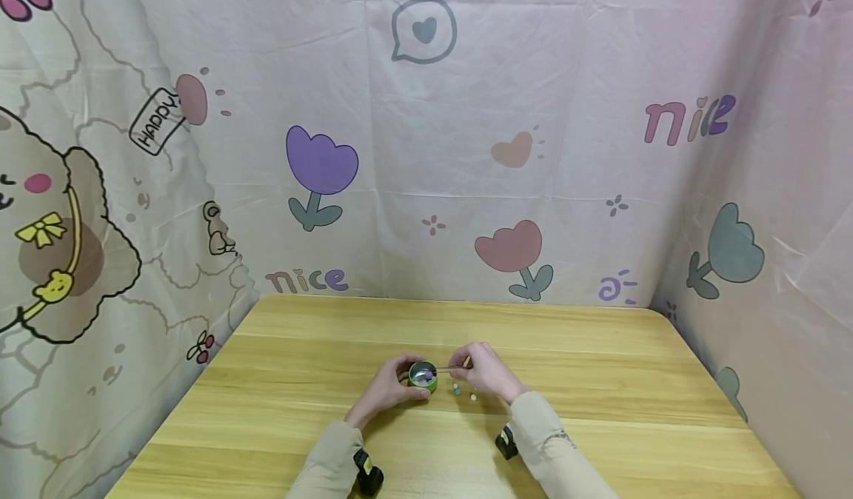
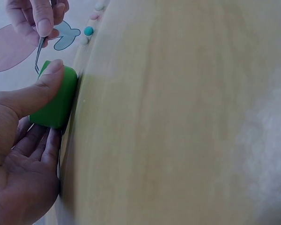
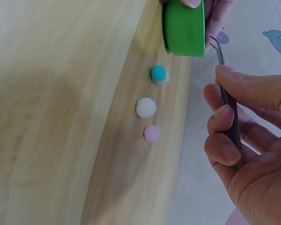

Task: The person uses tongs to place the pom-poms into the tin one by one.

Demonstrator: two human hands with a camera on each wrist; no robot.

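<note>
A small green tin (image 1: 433, 387) with a shiny inside stands on the table, something purplish showing in it. My left hand (image 1: 386, 389) holds it from the left, thumb on the near side and fingers round the far side. My right hand (image 1: 489, 372) pinches dark metal tweezers (image 3: 231, 110) between thumb and fingers. Their bent tips point at the tin's opening, slightly apart, and I see nothing between them. Beside the tin lie small balls: a turquoise one (image 3: 158, 73), a white one (image 3: 146, 108), a pink one (image 3: 151, 133) and a pale one (image 3: 166, 78) partly hidden behind the turquoise.
The wooden table (image 1: 300, 336) extends around both hands. A printed cloth (image 1: 426, 151) hangs behind it and along both sides. Black wrist cameras sit at both sleeves, the left camera (image 1: 368, 473) and the right camera (image 1: 506, 443) just above the tabletop.
</note>
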